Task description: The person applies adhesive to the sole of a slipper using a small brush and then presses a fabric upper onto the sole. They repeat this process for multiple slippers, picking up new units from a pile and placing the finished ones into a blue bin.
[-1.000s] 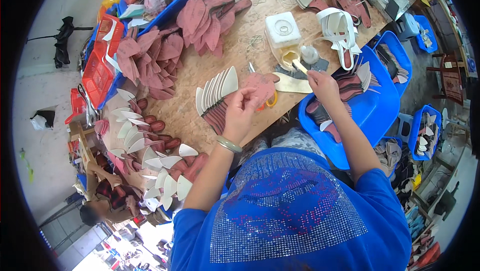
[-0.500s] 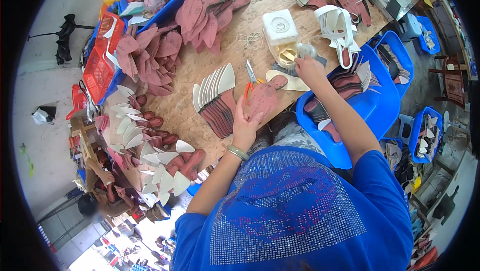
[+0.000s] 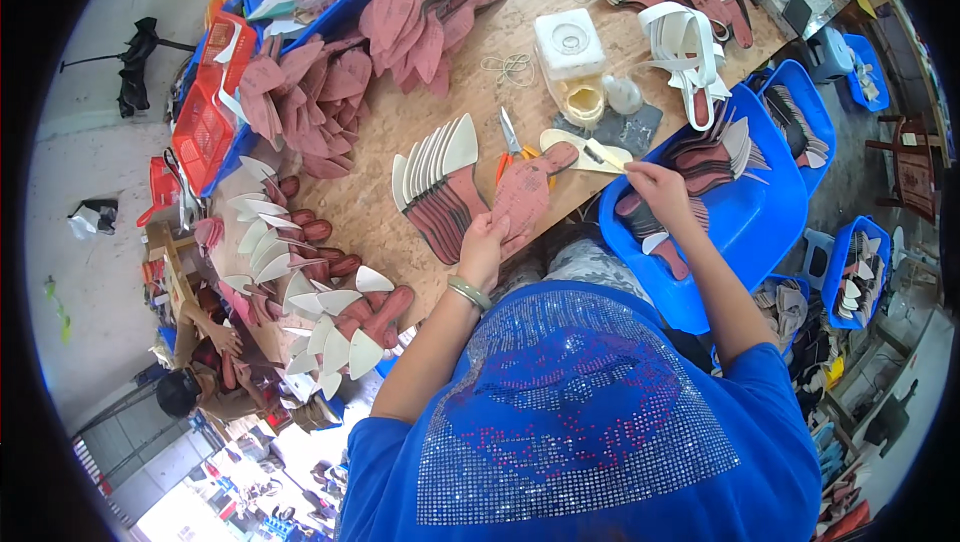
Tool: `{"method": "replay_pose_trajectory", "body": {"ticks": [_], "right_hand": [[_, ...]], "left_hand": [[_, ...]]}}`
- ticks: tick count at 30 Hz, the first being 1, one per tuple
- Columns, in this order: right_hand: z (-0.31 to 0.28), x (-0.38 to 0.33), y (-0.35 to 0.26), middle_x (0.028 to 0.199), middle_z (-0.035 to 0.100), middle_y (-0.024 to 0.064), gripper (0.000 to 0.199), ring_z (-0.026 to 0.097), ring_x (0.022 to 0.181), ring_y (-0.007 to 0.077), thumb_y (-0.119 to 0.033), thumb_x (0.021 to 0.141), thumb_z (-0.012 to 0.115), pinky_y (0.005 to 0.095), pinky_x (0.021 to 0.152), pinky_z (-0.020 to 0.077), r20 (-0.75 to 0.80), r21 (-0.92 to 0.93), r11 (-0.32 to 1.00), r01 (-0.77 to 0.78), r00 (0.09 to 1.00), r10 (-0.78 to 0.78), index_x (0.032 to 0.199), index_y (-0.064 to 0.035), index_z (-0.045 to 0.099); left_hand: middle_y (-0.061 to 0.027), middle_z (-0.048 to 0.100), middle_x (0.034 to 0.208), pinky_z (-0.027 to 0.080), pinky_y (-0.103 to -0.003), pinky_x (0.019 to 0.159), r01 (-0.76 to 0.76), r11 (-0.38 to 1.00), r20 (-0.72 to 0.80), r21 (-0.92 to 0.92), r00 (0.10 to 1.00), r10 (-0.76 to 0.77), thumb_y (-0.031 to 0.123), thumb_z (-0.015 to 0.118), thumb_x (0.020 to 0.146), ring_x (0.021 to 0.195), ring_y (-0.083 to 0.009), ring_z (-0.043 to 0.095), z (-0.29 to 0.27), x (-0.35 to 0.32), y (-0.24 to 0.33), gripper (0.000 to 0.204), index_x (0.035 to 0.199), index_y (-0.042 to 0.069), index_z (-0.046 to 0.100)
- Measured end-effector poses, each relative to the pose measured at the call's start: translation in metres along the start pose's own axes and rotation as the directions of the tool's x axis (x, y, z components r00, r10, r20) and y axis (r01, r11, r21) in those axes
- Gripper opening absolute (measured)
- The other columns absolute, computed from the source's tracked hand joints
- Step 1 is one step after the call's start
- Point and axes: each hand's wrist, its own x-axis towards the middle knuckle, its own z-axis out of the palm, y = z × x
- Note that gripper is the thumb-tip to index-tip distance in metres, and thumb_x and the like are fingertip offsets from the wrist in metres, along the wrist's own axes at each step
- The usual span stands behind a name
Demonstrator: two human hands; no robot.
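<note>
Half a second ago the right hand (image 3: 655, 185) had its pale stick (image 3: 606, 155) down at the mouth of the jar (image 3: 584, 107); now it has come away toward the right and lower, and the stick lies over the pale sole-shaped piece (image 3: 568, 138) just right of centre. To my eye the work has gone from the jar to the piece, though I can't tell whether the stick's tip touches it. That grip is a pinch on the stick's end. The left hand (image 3: 484, 247) has its grip closed on the red sole-shaped piece (image 3: 523, 192), near the middle of the frame, its narrow end reaching to the pale one.

On the wooden tabletop (image 3: 385, 137), orange-handled scissors (image 3: 509, 132) lie just beside the red piece, with a fan of pale-tipped pieces (image 3: 440, 187) to their left. A dark slab (image 3: 640, 124) sits below the jar, white straps (image 3: 690, 47) lie at upper right, and red pieces (image 3: 420, 17) are heaped at upper centre.

Beyond, a large blue bin (image 3: 755, 212) stands at right, a dark umbrella (image 3: 135, 67) hangs at upper left, and another person (image 3: 215, 382) sits at lower left.
</note>
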Motion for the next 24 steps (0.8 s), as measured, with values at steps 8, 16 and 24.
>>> {"method": "replay_pose_trajectory", "body": {"ticks": [8, 16, 24], "right_hand": [[0.022, -0.049, -0.041, 0.085, 0.068, 0.0048, 0.021, 0.062, 0.081, 0.0122, -0.013, 0.083, 0.065, 0.0257, 0.073, 0.0483, 0.167, 0.285, 0.958, 0.002, 0.985, -0.051, 0.102, -0.0032, 0.068], [0.053, -0.018, -0.037, 0.091, 0.068, 0.0155, 0.021, 0.066, 0.083, 0.0241, -0.014, 0.082, 0.063, 0.0303, 0.074, 0.0500, 0.134, 0.106, 0.989, 0.101, 0.984, -0.115, 0.099, -0.0030, 0.068], [0.051, -0.002, -0.007, 0.092, 0.066, 0.0198, 0.022, 0.065, 0.084, 0.0321, -0.018, 0.081, 0.063, 0.0362, 0.075, 0.0515, -0.042, -0.126, 0.992, 0.000, 0.999, -0.005, 0.098, -0.0050, 0.069]], "left_hand": [[-0.0112, 0.058, 0.101, 0.053, -0.029, 0.077, 0.094, 0.978, -0.012, -0.188, 0.995, -0.098, 0.011, 0.051, 0.093, 0.089, -0.0209, 0.061, -0.007, 0.004, 0.001, 0.015, 0.104, 0.000, 0.051], [-0.0098, 0.059, 0.090, 0.054, -0.025, 0.070, 0.137, 0.968, -0.054, -0.212, 0.987, -0.152, 0.010, 0.051, 0.093, 0.082, -0.0186, 0.062, -0.012, 0.012, 0.005, 0.012, 0.096, -0.001, 0.053], [-0.0084, 0.059, 0.090, 0.053, -0.022, 0.066, 0.149, 0.962, -0.024, -0.228, 0.987, -0.159, 0.010, 0.051, 0.093, 0.080, -0.0153, 0.061, -0.029, 0.022, 0.003, 0.016, 0.105, -0.001, 0.052]]}}
